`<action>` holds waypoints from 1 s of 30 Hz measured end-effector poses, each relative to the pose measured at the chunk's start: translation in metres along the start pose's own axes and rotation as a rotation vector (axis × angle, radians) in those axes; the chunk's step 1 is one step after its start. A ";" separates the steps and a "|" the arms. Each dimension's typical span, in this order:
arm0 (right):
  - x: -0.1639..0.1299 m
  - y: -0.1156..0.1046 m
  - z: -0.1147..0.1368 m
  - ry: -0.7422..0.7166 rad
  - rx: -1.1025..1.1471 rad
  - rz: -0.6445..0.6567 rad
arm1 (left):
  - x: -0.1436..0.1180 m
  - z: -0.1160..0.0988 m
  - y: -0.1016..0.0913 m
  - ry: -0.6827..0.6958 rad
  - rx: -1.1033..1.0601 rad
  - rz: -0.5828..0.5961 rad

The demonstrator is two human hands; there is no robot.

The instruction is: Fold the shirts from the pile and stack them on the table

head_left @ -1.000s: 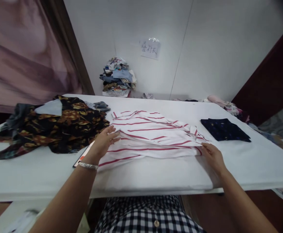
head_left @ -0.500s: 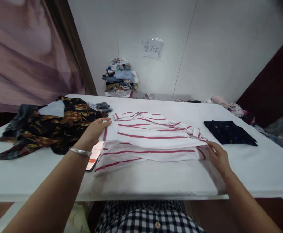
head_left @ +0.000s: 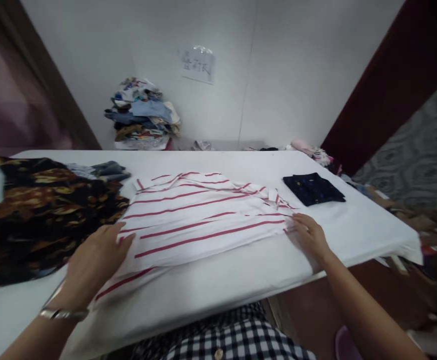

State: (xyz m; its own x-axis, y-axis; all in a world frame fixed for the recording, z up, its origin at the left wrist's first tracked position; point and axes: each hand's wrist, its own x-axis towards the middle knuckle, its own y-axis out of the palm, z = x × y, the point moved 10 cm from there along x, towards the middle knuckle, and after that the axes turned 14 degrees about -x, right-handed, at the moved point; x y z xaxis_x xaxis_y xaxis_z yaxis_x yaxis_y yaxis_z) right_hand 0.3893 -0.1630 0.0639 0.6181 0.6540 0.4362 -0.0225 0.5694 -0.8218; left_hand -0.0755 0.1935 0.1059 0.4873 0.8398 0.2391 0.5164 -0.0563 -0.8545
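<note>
A white shirt with red stripes (head_left: 199,220) lies folded over in layers on the white table, its near edge uneven. At its left side, my left hand (head_left: 100,257) grips the fabric between thumb and fingers. On the opposite side, my right hand (head_left: 310,236) has its fingers closed on the shirt's right edge. A lower layer of striped cloth shows beneath the near left part. Just right of the shirt rests a folded dark navy garment (head_left: 313,189), apart from my right hand.
A heap with a dark floral garment (head_left: 49,210) covers the left of the white table (head_left: 218,282). Behind the table, a tall pile of clothes (head_left: 143,115) stands against the wall below a paper sign (head_left: 198,65). More cloth (head_left: 312,150) lies beyond the far right edge.
The upper layer of the shirt has come down toward me and lies flatter, with both hands lower on it. My view has turned to the right, and the phone by my left wrist no longer shows.
</note>
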 end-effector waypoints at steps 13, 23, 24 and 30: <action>0.034 0.014 -0.044 0.368 -0.361 0.289 | -0.021 -0.024 0.100 0.364 -0.065 0.284; 0.056 -0.002 -0.082 0.304 -0.415 0.094 | -0.044 -0.094 0.105 0.607 -0.146 0.333; 0.053 0.005 -0.091 0.316 -0.433 0.145 | -0.049 -0.097 0.105 0.623 -0.166 0.329; 0.059 0.001 -0.073 0.147 -0.434 -0.015 | -0.045 -0.082 0.098 0.429 -0.271 0.401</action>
State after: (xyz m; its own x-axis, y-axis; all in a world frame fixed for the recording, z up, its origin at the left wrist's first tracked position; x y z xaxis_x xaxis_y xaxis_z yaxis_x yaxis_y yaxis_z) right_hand 0.4833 -0.1596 0.0619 0.7213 0.5519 0.4184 0.2992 0.2965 -0.9069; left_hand 0.0107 0.1062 0.0495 0.8885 0.4381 0.1366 0.3678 -0.5019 -0.7828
